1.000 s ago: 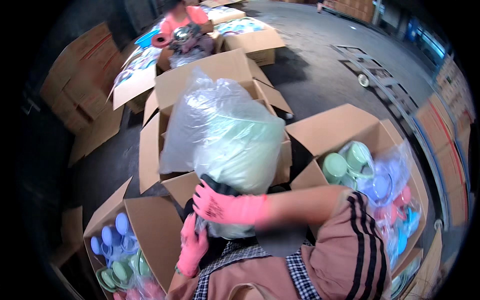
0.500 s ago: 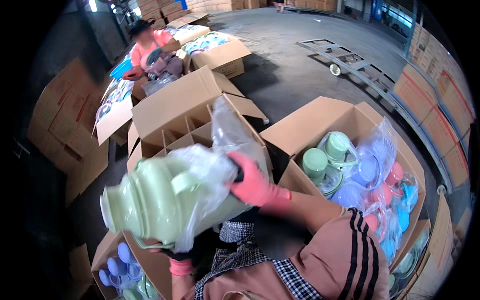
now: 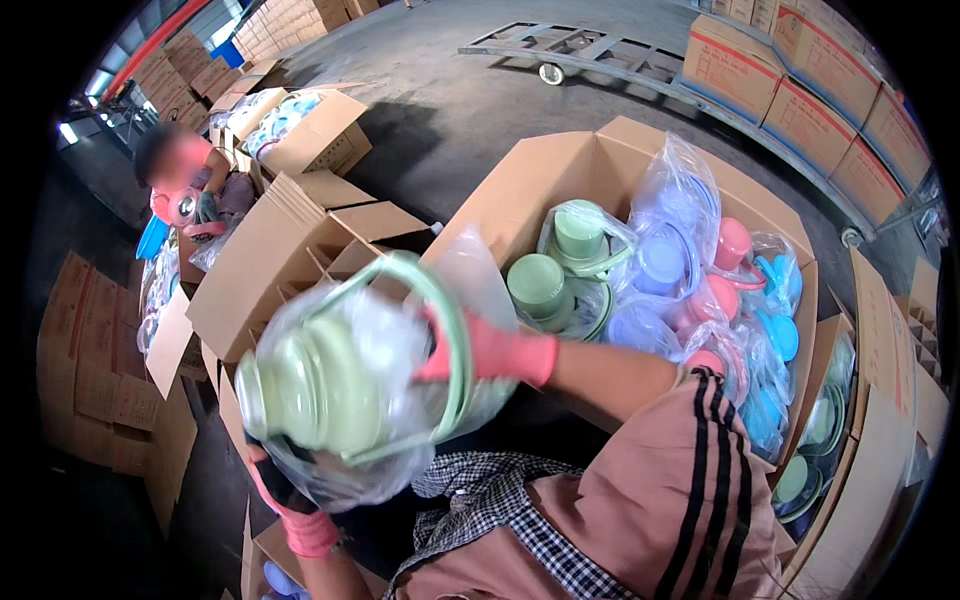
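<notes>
A pale green thermos flask (image 3: pixel 325 385) lies on its side in front of me, its mouth toward the left. A clear plastic bag (image 3: pixel 345 480) wraps loosely around it, and its green carrying handle (image 3: pixel 462 370) arches over the body. My right hand (image 3: pixel 475 350), in a pink and black glove, is closed on the bagged flask near the handle; motion blurs its fingertips. My left hand (image 3: pixel 285 490), gloved alike, supports the flask from below near the mouth, with some fingers hidden by it. Behind the flask stands an open carton (image 3: pixel 265 270) with cardboard dividers.
To the right, an open carton (image 3: pixel 530 190) holds bagged flasks in green, purple, pink and blue. Another carton with flasks (image 3: pixel 800 480) stands at lower right. A co-worker (image 3: pixel 190 180) sits at far left among filled cartons. A metal cart (image 3: pixel 600 55) carries stacked boxes (image 3: pixel 810 110).
The plastic bag now covers more of the flask, and the carrying handle has swung up over it. My left hand has moved toward the mouth. The view has turned to the right.
</notes>
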### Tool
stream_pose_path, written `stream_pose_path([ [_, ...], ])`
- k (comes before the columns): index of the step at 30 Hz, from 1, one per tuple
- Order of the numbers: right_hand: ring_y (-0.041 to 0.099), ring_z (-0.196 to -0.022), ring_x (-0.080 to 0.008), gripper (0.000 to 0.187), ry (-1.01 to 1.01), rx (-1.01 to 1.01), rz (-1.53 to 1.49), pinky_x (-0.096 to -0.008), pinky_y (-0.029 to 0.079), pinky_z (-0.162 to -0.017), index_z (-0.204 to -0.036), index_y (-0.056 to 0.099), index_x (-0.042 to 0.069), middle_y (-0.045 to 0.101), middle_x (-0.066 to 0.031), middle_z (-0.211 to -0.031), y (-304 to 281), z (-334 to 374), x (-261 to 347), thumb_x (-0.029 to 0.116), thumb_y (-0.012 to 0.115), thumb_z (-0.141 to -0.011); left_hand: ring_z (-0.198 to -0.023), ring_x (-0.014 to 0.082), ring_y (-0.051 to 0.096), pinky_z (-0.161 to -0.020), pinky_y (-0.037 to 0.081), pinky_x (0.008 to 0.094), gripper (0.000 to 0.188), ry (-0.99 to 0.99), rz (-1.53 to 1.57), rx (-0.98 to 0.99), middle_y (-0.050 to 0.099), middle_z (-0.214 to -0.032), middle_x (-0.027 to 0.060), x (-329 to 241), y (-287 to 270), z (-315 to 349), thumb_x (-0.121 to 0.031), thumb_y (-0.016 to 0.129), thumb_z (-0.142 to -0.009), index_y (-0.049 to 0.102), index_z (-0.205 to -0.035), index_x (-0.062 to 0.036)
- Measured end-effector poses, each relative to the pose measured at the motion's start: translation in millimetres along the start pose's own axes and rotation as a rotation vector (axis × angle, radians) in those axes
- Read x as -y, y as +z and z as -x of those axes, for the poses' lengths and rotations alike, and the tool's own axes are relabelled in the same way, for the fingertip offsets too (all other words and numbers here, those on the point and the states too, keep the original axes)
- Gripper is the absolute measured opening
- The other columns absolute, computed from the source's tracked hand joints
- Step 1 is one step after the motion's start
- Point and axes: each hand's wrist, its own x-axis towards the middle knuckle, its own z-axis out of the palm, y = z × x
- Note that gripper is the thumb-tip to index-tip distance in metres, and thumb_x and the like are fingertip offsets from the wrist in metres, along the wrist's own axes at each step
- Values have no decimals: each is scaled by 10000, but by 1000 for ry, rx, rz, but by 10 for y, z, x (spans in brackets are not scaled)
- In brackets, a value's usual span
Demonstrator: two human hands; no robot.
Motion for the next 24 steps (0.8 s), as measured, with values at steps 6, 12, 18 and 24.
stream_pose_path([
  [6,530,-987,-246,659,-71,-641,-259,-362,412,-864,-1110,472,-10,559,-153,-1038,-1451,-120,-434,324,734,-607,-1202,273,351,-1001,251,365,777,351,-406,146,368,-1284,153,-385,1149,-528,-514,540,-768,310,-1263,39],
  [12,535,-981,-260,607,226,-982,164,-365,414,-857,-1089,497,-12,568,-160,-1023,-2570,266,-1611,328,708,-633,-1141,243,421,-967,286,338,502,60,-441,133,431,-1234,141,297,506,-717,-253,500,-835,373,-1232,26],
  [18,541,-975,-274,559,742,-940,526,-368,416,-851,-1067,521,-14,578,-168,-1008,-2447,1120,-2946,332,682,-659,-1094,215,458,-925,330,305,369,-107,-495,113,482,-1176,116,654,30,-644,-103,472,-835,435,-1180,24],
  [24,546,-969,-288,516,801,-779,684,-372,418,-844,-1046,546,-16,587,-176,-993,-2190,1160,-3621,335,656,-685,-1062,196,472,-923,341,306,349,-240,-644,63,513,-1125,103,861,-267,-424,-80,487,-823,454,-1153,27],
])
